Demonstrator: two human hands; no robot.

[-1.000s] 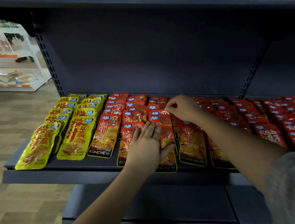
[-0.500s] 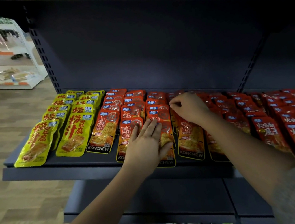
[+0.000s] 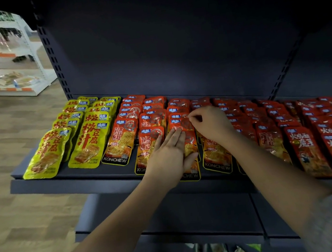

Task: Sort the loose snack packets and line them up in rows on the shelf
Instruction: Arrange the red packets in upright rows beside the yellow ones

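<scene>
A dark grey shop shelf [image 3: 65, 178] is carrying overlapping rows of snack packets, with wooden flooring and a white display rack [image 3: 3, 69] showing off to the left. Yellow packets [image 3: 87, 143] are lying in two rows at the left end, orange packets [image 3: 120, 142] are filling the middle, and red packets [image 3: 307, 148] are running off to the right.

The left hand [image 3: 169, 155] is lying flat, fingers spread and together on nothing, pressing down on the front orange packets of the middle rows. The right hand [image 3: 209, 123] is reaching further back, its fingertips [image 3: 191, 118] pinching at the top edge of an orange packet; whether they are truly gripping it I cannot tell.

The packets look slick and are shingled on one another, so tugging one is likely dragging its neighbours askew. The front packets are already overhanging the shelf lip under the left hand, and any forward push risks sliding them off onto the lower shelf [image 3: 173, 214].
</scene>
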